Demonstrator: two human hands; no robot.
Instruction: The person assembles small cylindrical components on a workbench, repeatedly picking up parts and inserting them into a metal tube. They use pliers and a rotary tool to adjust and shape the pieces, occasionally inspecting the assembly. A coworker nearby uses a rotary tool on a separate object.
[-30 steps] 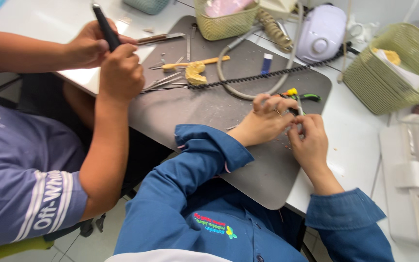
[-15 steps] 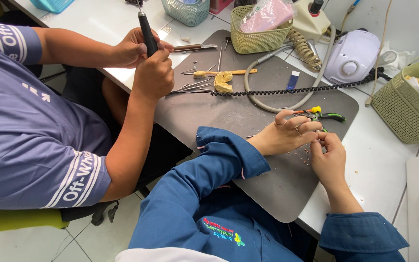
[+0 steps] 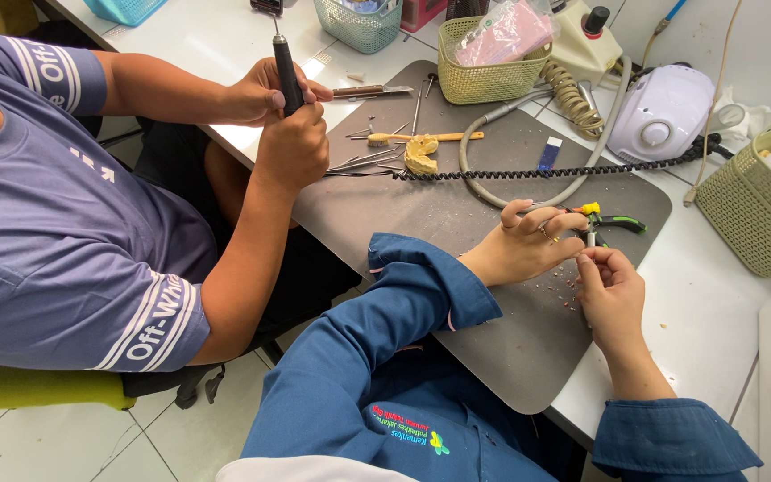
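Fingers (image 3: pixel 528 234) of the left hand (image 3: pixel 524 252) close around the green-handled pliers (image 3: pixel 607 220), held low over the grey mat (image 3: pixel 457 214) so crumbs drop onto it, while the right hand (image 3: pixel 611 290) pinches a small piece (too small to identify) just below the pliers' tip. Both wrists rest on the mat, blue sleeves (image 3: pixel 403 321) bent inward. Beside them, a co-worker's hand (image 3: pixel 294 143) grips a black handpiece (image 3: pixel 286 71) upright above the white table (image 3: pixel 198 40).

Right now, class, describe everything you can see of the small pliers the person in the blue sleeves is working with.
The pliers are small, with green and black handles and a yellow part near the joint; the metal jaws point down towards the grey mat. The left hand grips them from the side, while the right hand pinches something tiny just under the tip. Whether the jaws are closed cannot be told.
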